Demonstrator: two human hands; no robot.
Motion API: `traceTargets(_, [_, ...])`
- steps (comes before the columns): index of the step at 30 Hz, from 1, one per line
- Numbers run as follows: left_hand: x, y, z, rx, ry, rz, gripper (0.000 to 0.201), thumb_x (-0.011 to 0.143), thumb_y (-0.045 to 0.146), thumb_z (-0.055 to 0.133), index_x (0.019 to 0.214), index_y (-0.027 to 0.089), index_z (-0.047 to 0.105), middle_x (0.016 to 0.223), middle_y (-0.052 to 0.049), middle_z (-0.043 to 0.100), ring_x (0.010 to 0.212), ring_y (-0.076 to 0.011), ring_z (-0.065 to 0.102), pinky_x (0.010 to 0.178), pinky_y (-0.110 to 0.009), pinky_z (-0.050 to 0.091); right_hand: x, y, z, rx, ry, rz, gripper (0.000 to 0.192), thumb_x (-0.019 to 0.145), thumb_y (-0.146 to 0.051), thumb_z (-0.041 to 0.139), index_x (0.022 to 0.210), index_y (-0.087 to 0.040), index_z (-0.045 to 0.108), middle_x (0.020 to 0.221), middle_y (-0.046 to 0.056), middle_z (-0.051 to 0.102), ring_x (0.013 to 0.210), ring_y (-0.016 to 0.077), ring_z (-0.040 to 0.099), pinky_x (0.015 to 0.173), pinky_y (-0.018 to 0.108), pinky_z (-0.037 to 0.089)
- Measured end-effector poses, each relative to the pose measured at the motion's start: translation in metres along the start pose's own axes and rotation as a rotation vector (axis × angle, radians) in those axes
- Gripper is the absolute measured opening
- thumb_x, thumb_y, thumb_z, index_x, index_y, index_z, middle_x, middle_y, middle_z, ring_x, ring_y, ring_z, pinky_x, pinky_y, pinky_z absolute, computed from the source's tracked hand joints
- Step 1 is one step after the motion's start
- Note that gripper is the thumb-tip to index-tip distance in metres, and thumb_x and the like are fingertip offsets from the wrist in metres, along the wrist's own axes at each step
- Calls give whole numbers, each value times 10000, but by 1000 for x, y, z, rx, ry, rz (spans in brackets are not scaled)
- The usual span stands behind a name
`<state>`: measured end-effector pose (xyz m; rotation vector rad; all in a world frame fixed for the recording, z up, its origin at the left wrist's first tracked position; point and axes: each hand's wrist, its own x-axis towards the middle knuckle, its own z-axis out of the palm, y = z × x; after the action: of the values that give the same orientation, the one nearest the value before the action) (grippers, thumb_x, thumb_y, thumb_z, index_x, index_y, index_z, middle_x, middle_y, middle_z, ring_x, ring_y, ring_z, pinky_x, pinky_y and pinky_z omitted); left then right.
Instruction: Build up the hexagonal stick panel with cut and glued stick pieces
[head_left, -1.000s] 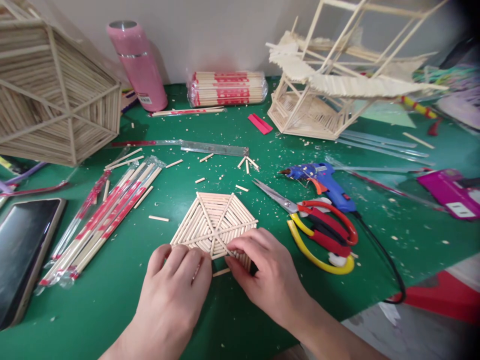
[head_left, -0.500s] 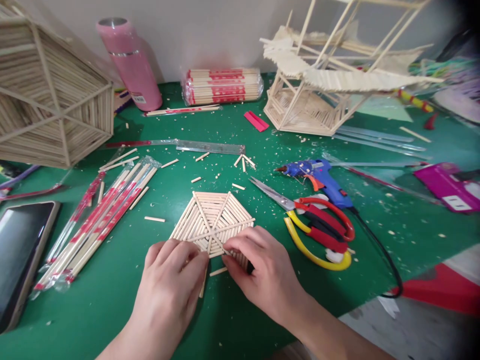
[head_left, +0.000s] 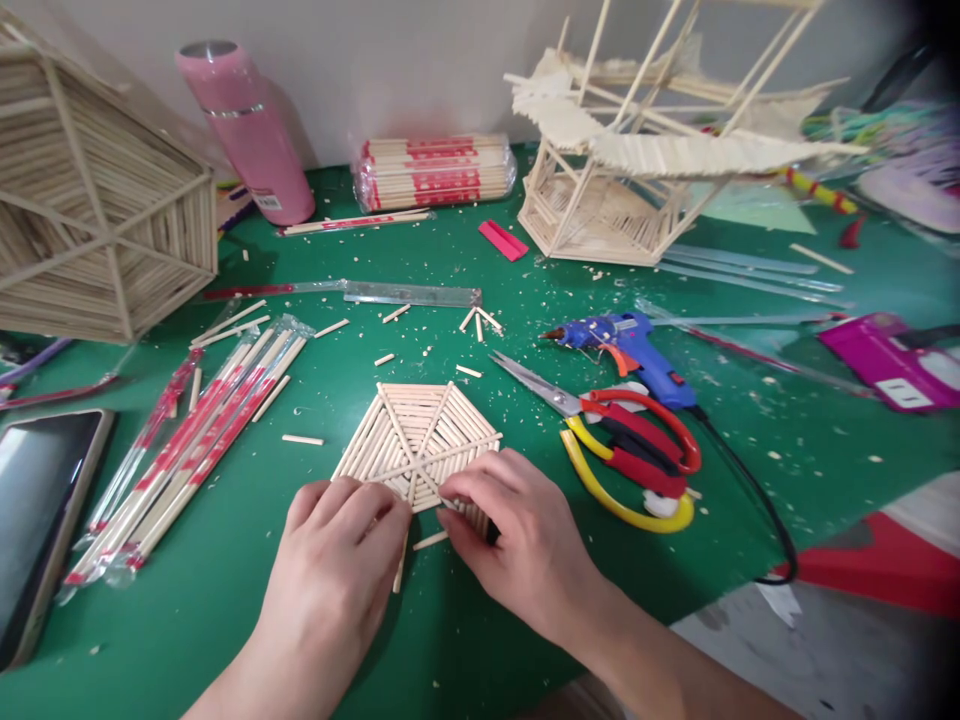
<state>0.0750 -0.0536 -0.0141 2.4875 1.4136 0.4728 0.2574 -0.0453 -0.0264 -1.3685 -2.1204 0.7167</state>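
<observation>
A small flat panel of pale wooden sticks (head_left: pixel 416 425) lies on the green table, its sticks set in nested rows between spokes that cross in the middle. My left hand (head_left: pixel 341 550), fingers curled, grips the panel's near left edge. Thumb and forefinger of my right hand (head_left: pixel 510 540) close on a short wooden stick (head_left: pixel 427 504) at the panel's near edge; the fingers partly hide it. Below, a loose stick (head_left: pixel 430 541) lies between my hands. Another stick (head_left: pixel 399 570) pokes out beside my left fingers.
To the right lie scissors (head_left: pixel 600 420) and a blue glue gun (head_left: pixel 630 350) with its cord. Wrapped chopsticks (head_left: pixel 202 440) and a phone (head_left: pixel 49 520) are at left. Behind stand a large stick structure (head_left: pixel 97 200), a pink bottle (head_left: pixel 251 140), a chopstick pack (head_left: pixel 435 172) and a stick frame (head_left: pixel 600 200).
The view has shifted slightly, so most things sit a little further left. Both hands keep nearly the same pose at the panel.
</observation>
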Motion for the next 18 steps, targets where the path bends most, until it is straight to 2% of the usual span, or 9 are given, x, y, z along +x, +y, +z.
traceTargets(4, [2,0,-2,35,-25,22,188,872,135,393,849,187,573,770,-29,611,728,-187,504,688,-331,322,0,-1,0,4,3,-4,62,814,-153,529,838,-177,581,790,34,585,762,183,505,650,305,387])
traceTargets(11, [4,-2,-1,29,14,61,191,873,147,400,789,186,567,726,-22,591,705,-185,490,651,-323,308,0,0,0,13,14,-15,60,814,-159,535,851,-175,580,789,34,586,767,184,510,657,308,398])
traceTargets(18, [2,-3,4,-15,45,59,173,874,115,407,865,183,566,753,-26,602,701,-174,505,682,-334,337,0,-2,-1,78,93,-51,75,802,-145,528,854,-176,572,798,42,585,761,184,518,653,319,430])
